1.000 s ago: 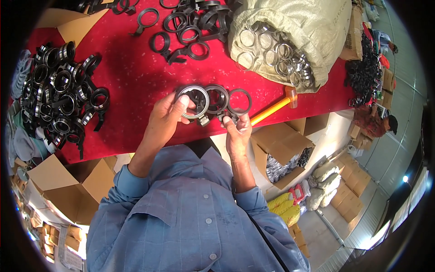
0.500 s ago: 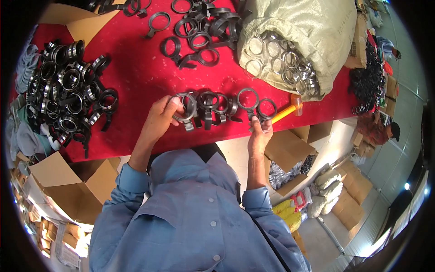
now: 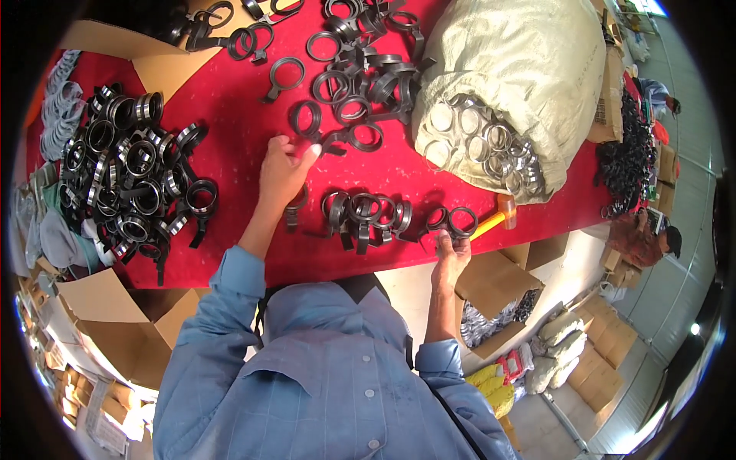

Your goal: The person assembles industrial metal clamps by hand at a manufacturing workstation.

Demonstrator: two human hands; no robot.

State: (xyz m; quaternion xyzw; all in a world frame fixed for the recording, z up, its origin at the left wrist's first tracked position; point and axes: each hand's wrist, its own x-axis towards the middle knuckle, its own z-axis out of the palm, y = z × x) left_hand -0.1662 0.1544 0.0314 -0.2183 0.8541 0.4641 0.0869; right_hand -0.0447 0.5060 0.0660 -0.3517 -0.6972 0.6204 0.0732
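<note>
My left hand [image 3: 282,170] is stretched out over the red table, thumb and fingers apart with nothing between them. Just past its fingertips lies a black ring with a stem [image 3: 306,119], at the near edge of a loose pile of black rings [image 3: 337,86]. Another ring [image 3: 294,205] lies partly hidden under my left wrist. By the table's front edge, my right hand [image 3: 451,259] grips black stemmed rings [image 3: 462,222] by their stems. Between my hands stands a short row of black rings [image 3: 364,208] with their tabs toward me.
A heap of rings with shiny metal inserts [image 3: 142,157] lies at left. At right, an open woven sack [image 3: 514,69] spills metal rings [image 3: 498,138] beside a yellow-handled mallet [image 3: 491,222]. Cardboard boxes [image 3: 115,330] stand below the table edge; more rings lie in a far-left box [image 3: 115,42].
My left hand has let go of a ring by the row and moved forward toward the loose pile. My right hand still holds its rings. The view has shifted slightly.
</note>
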